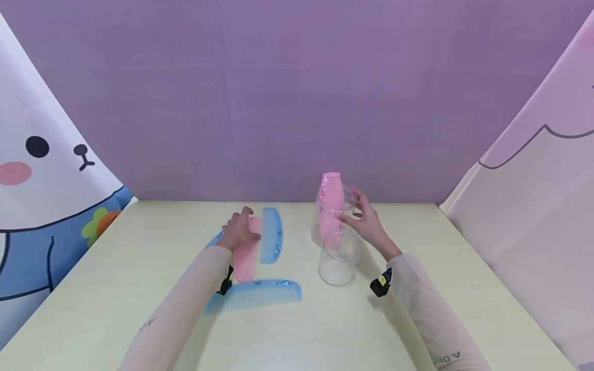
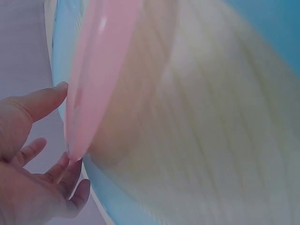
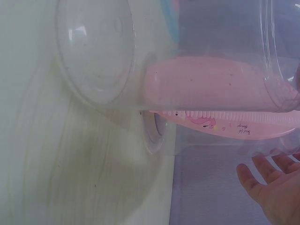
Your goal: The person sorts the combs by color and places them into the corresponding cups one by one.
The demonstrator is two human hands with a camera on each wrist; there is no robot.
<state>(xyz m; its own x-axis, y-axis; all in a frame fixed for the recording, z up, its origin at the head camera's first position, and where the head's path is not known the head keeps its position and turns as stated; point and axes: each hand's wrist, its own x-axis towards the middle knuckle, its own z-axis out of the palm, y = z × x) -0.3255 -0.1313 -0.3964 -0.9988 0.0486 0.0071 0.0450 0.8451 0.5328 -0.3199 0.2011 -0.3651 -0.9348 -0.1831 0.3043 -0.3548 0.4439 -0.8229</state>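
In the head view my left hand (image 1: 238, 230) pinches a pink comb (image 1: 246, 260) lying among the blue combs. The left wrist view has the thumb on one side of the pink comb (image 2: 101, 70) and fingertips at its other edge; the comb stands tilted. My right hand (image 1: 366, 221) holds the rear clear plastic cup (image 1: 350, 198) near its rim, thumb in front and fingers behind. Pink combing pieces (image 1: 331, 193) stand upright in that cup; whether one comb or two, I cannot tell. The right wrist view gives printed pink teeth (image 3: 225, 124) behind clear plastic.
A second clear cup (image 1: 337, 268) stands in front of the rear one. One blue comb (image 1: 271, 234) lies right of the pink one, another (image 1: 260, 293) nearer the front, and a third (image 1: 214, 239) partly under the left hand. A purple cloth (image 1: 287, 103) hangs behind the table.
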